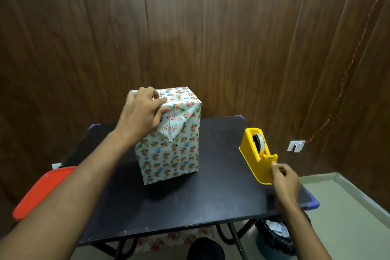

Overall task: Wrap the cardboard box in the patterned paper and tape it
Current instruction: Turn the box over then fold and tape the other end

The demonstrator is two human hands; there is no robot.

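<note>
One box (168, 154) beneath left grip (143, 110)

two bare forearms enter from lower corners of frame, no sleeves visible; left hand (141, 110) upper centre-left, right hand (283, 179) lower right; no rings, no watch seen; dark rounded shape at bottom centre, unclear whether knee or foot

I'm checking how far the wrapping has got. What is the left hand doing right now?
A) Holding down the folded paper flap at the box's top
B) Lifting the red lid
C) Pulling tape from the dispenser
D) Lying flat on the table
A: the left hand presses the folded flap on top of the wrapped box, while the right hand is at the yellow tape dispenser.
</note>
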